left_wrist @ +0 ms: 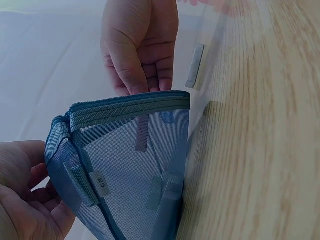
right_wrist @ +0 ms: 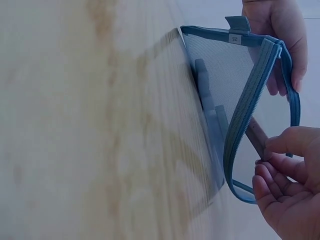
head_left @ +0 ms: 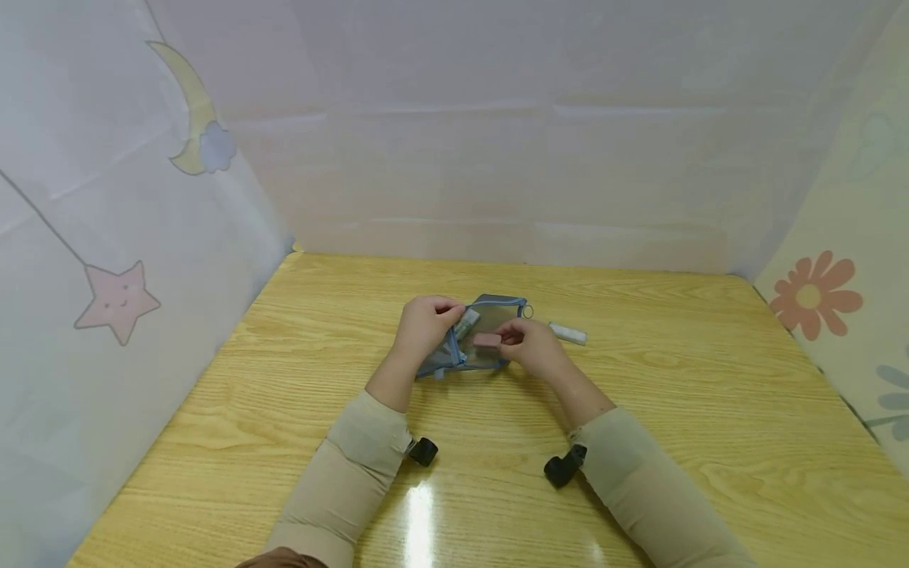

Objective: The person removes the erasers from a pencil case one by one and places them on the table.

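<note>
A blue mesh zip pouch (head_left: 486, 317) lies on its side on the table with its zipped mouth gaping. My left hand (head_left: 424, 325) holds the pouch at the rim of its mouth, fingers behind the edge in the left wrist view. Between thumb and fingers, my right hand (head_left: 533, 347) pinches a small pink rectangular block (head_left: 487, 340). That block (right_wrist: 256, 139) reaches into the mouth in the right wrist view, and shows through the mesh in the left wrist view. A pale green block (head_left: 466, 323) is inside the pouch, alongside a dark bluish shape (right_wrist: 202, 82) that I cannot identify.
To the right of the pouch, a whitish-grey bar (head_left: 568, 333) lies on the wooden table (head_left: 284, 442). A metal ring (head_left: 528, 312) hangs at the pouch's corner. Printed cloth walls (head_left: 454, 173) stand behind and at both sides.
</note>
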Action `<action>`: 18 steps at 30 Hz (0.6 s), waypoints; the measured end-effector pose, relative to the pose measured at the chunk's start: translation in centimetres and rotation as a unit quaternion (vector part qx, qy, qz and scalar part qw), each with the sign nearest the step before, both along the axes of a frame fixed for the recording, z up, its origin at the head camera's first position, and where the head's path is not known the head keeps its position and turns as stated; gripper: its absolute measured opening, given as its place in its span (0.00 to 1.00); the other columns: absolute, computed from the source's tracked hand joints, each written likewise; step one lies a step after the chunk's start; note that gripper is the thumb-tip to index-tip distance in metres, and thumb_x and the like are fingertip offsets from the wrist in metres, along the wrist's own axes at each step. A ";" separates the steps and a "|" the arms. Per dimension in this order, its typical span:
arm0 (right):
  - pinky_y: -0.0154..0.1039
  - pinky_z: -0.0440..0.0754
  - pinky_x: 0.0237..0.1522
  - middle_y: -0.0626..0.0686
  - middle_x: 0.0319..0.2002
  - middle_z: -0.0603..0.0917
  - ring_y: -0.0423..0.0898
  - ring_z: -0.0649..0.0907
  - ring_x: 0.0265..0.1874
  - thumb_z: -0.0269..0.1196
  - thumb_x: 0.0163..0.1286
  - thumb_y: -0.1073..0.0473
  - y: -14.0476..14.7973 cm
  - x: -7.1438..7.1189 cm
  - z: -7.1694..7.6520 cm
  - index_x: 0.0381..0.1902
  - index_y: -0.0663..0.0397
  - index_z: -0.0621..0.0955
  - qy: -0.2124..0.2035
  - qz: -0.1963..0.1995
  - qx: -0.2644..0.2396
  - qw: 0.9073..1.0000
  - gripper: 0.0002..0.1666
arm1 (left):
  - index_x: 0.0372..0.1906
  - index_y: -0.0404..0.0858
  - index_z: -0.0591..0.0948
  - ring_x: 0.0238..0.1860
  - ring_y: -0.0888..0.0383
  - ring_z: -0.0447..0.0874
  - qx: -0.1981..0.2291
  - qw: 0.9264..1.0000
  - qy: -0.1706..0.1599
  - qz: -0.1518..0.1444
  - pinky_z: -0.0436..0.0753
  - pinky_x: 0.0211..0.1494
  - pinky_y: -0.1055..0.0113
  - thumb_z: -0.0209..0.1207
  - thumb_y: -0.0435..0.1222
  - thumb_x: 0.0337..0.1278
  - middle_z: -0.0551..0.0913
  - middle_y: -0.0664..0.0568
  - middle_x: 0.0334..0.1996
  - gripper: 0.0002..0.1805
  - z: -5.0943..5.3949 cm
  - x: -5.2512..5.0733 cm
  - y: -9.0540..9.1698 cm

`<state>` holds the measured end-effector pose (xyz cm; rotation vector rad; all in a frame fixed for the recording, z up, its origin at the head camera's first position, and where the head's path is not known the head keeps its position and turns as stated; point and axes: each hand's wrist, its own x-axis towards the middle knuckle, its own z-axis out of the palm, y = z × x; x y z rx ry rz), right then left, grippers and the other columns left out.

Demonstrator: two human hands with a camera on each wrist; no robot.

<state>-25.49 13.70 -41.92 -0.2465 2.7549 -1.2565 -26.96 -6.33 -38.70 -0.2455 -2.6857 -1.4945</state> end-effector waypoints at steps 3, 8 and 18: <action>0.41 0.78 0.39 0.53 0.40 0.80 0.48 0.79 0.40 0.60 0.62 0.61 0.2 0.2 0.1 0.43 0.55 0.80 -0.004 0.001 -0.005 1.000 0.11 | 0.38 0.41 0.86 0.37 0.60 0.78 0.000 1.000 -0.003 -0.001 0.78 0.39 0.64 0.59 0.43 0.57 0.84 0.56 0.35 0.12 0.0 0.0 0.0; 0.41 0.78 0.39 0.55 0.40 0.81 0.49 0.79 0.40 0.61 0.61 0.62 0.9 0.1 0.1 0.43 0.57 0.80 0.010 0.002 -0.017 1.000 0.12 | 0.39 0.40 0.86 0.37 0.59 0.78 -0.007 1.000 -0.004 -0.003 0.78 0.40 0.64 0.59 0.44 0.57 0.84 0.56 0.35 0.13 0.1 0.0 -0.1; 0.41 0.78 0.41 0.56 0.40 0.81 0.50 0.79 0.41 0.61 0.62 0.62 2.9 0.4 0.6 0.46 0.59 0.79 0.015 -0.008 -0.017 1.000 0.14 | 0.37 0.41 0.86 0.37 0.60 0.79 -0.011 1.000 0.008 -0.002 0.78 0.40 0.64 0.59 0.43 0.57 0.84 0.56 0.34 0.11 0.1 -0.1 -0.1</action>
